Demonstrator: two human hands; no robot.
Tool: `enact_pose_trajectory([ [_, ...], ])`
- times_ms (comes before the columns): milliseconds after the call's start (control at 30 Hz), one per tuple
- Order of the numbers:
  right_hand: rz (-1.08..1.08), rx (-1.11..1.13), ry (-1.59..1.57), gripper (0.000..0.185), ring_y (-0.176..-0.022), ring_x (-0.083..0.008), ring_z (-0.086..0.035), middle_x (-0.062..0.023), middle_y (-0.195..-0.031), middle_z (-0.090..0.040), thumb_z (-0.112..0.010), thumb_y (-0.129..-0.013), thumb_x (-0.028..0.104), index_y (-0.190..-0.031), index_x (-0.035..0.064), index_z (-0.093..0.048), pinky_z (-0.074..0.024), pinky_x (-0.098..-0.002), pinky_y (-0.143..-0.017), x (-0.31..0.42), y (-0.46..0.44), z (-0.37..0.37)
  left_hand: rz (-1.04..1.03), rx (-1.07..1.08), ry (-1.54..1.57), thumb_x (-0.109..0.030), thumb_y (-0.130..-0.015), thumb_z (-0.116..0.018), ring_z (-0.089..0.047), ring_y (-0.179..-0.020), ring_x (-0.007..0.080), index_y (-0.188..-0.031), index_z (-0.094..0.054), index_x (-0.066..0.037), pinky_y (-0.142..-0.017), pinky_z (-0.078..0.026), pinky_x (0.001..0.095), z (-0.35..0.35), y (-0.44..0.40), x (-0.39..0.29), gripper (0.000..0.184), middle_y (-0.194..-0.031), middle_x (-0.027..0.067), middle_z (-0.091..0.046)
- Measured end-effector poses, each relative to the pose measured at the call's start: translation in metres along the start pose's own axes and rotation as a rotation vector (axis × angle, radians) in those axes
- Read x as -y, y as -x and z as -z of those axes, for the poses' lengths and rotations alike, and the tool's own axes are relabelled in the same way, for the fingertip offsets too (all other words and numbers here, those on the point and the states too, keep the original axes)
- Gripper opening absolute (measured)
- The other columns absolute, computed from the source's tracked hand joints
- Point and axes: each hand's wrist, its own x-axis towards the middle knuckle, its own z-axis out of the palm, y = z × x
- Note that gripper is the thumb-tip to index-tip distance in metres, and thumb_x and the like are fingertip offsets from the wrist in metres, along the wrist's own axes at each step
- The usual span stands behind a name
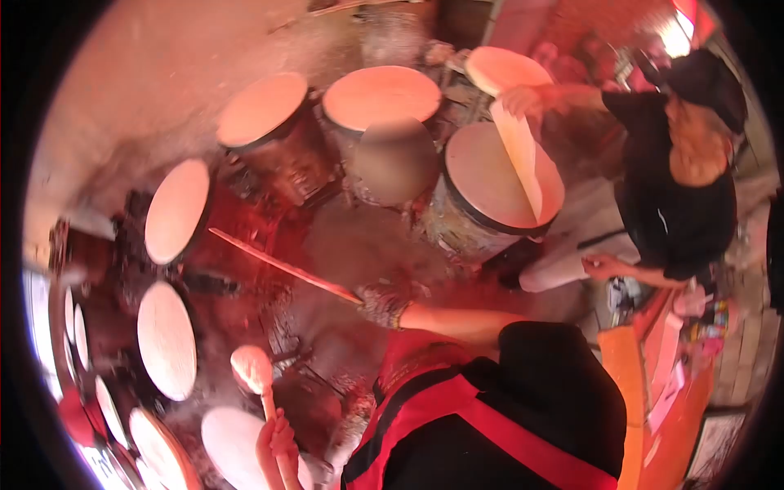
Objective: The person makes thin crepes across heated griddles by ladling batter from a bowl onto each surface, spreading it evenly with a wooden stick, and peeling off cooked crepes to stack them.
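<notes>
At the lower left, my left hand (282, 437) grips the handle of a stick with a pale, bundled cloth head (251, 369). This head stands beside a white round griddle (233, 441). My right hand (384, 307), in a dark patterned glove, is closed around a long thin wooden stick (282, 268). The stick points up and left toward a pale round griddle (177, 211), seemingly short of it. Another pale round griddle (167, 339) lies between the stick and the cloth head. Whether thin batter or bread covers these tops, I cannot tell.
A co-worker (678, 188) at the right lifts a thin pale sheet (518, 155) off a drum-shaped stove (482, 216). More round-topped stoves (265, 110) curve along the wall. An orange surface (625, 392) lies at my right. Smoke or steam hangs over the floor.
</notes>
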Motion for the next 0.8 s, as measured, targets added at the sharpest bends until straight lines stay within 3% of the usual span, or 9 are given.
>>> enact_pose_trajectory([
  [67,-0.095,-0.069,0.047,0.027,-0.072,-0.0360,-0.058,-0.0189,-0.076,-0.060,-0.054,-0.079,0.032,-0.088,0.0077,-0.059,-0.0453,-0.0446,-0.063,-0.055,-0.007,0.020,0.133,0.036,0.029,-0.015,-0.095,-0.035,-0.036,-0.049,0.0091,-0.108,-0.042,0.006,-0.038,-0.034,0.0202,-0.056,-0.045,0.004,0.026,-0.071,0.0038,-0.038],
  [100,-0.183,-0.122,-0.012,0.027,-0.071,-0.0356,-0.058,-0.0189,-0.076,-0.059,-0.054,-0.080,0.032,-0.089,0.0076,-0.059,-0.0452,-0.0441,-0.062,-0.069,-0.008,0.038,0.199,0.126,0.000,-0.009,-0.095,-0.032,-0.038,-0.053,0.0099,-0.113,-0.037,0.008,-0.042,-0.035,0.0202,-0.080,-0.066,0.007,0.026,-0.074,0.0053,-0.038],
  [233,-0.441,-0.189,0.052,0.025,-0.066,-0.0319,-0.058,-0.0182,-0.075,-0.059,-0.054,-0.082,0.029,-0.092,0.0069,-0.058,-0.0449,-0.0421,-0.060,-0.119,-0.002,0.102,0.306,0.132,-0.137,-0.009,-0.094,-0.033,-0.037,-0.052,0.0093,-0.110,-0.038,0.007,-0.040,-0.034,0.0199,-0.164,-0.138,0.031,0.023,-0.074,0.0050,-0.039],
  [333,-0.322,-0.387,-0.100,0.025,-0.061,-0.0238,-0.057,-0.0137,-0.073,-0.059,-0.055,-0.082,0.027,-0.093,0.0046,-0.057,-0.0455,-0.0377,-0.058,-0.193,-0.011,0.097,0.373,0.082,-0.223,-0.009,-0.094,-0.032,-0.038,-0.052,0.0091,-0.111,-0.039,0.008,-0.040,-0.033,0.0188,-0.226,-0.193,0.051,0.025,-0.074,0.0060,-0.039],
  [433,-0.493,-0.467,-0.354,0.027,-0.062,-0.0198,-0.056,-0.0103,-0.072,-0.058,-0.055,-0.082,0.024,-0.102,0.0057,-0.057,-0.0459,-0.0347,-0.057,-0.191,0.002,0.128,0.424,0.087,-0.517,-0.009,-0.093,-0.039,-0.036,-0.049,0.0075,-0.109,-0.041,0.007,-0.038,-0.031,0.0175,-0.264,-0.246,0.062,0.023,-0.072,0.0043,-0.040],
  [533,-0.672,-0.577,-0.547,0.036,-0.072,-0.0288,-0.060,-0.0146,-0.077,-0.060,-0.055,-0.083,0.027,-0.114,0.0086,-0.054,-0.0461,-0.0378,-0.063,-0.171,0.025,0.166,0.326,0.148,-1.080,-0.009,-0.090,-0.045,-0.035,-0.048,0.0054,-0.108,-0.043,0.005,-0.036,-0.029,0.0162,-0.317,-0.284,0.095,0.023,-0.070,0.0023,-0.041],
  [633,-0.674,-0.860,-0.376,0.043,-0.060,-0.0147,-0.054,-0.0072,-0.069,-0.056,-0.053,-0.085,0.024,-0.125,0.0110,-0.046,-0.0435,-0.0286,-0.054,-0.194,0.070,0.131,0.406,0.237,-1.385,-0.013,-0.089,-0.050,-0.034,-0.045,0.0037,-0.086,-0.042,-0.008,-0.037,-0.027,0.0167,-0.358,-0.323,0.128,0.010,-0.068,-0.0016,-0.041],
  [733,-0.922,-1.014,-0.966,0.049,-0.053,-0.0067,-0.047,-0.0029,-0.067,-0.053,-0.051,-0.086,0.025,-0.132,0.0143,-0.039,-0.0388,-0.0230,-0.047,-0.159,0.095,0.134,0.500,0.284,-1.570,-0.013,-0.089,-0.050,-0.035,-0.047,0.0036,-0.086,-0.043,-0.008,-0.038,-0.027,0.0160,-0.397,-0.346,0.178,0.010,-0.068,-0.0013,-0.041],
  [800,-0.974,-1.163,-1.105,0.047,-0.044,-0.0102,-0.047,-0.0039,-0.064,-0.055,-0.051,-0.087,0.032,-0.129,0.0119,-0.042,-0.0369,-0.0250,-0.039,-0.140,0.104,0.123,0.647,0.375,-1.671,-0.013,-0.089,-0.051,-0.035,-0.047,0.0034,-0.089,-0.043,-0.007,-0.038,-0.027,0.0156,-0.416,-0.364,0.214,0.009,-0.070,-0.0013,-0.043],
])
